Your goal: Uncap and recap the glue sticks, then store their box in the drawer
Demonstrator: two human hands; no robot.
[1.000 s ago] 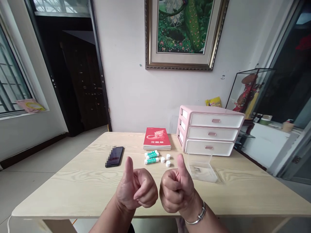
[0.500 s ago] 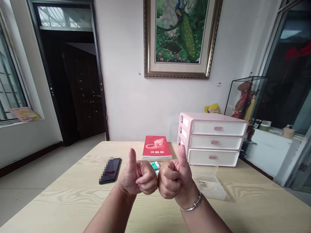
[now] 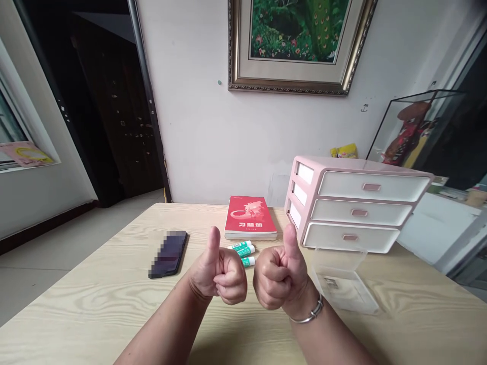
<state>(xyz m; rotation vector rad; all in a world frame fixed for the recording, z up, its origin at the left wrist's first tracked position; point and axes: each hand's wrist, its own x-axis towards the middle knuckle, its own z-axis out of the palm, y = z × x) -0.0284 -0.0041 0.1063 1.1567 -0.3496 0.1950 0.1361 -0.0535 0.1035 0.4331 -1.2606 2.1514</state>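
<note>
My left hand [image 3: 222,274] is curled into a fist with its thumb pointing up, and nothing shows in it. Beside it, a small gap apart, my right hand [image 3: 280,276] makes the same thumb-up fist, a silver bangle on its wrist. Green and white tubes [image 3: 248,249] lie on the table just behind the hands, partly hidden by my left hand. Farther back is a thick red book [image 3: 249,215]. A clear plastic box [image 3: 348,291] with its lid raised sits right of my right hand.
On the wooden table [image 3: 95,299], a dark phone [image 3: 171,253] lies at the left. A pink and white three-drawer cabinet [image 3: 359,200] stands at the back right, a yellow packet [image 3: 346,151] behind it. A framed picture [image 3: 289,83] hangs on the wall.
My hands have moved slightly apart, where their knuckles touched before. More of the tubes shows. The view has tilted down, and the cabinet appears larger.
</note>
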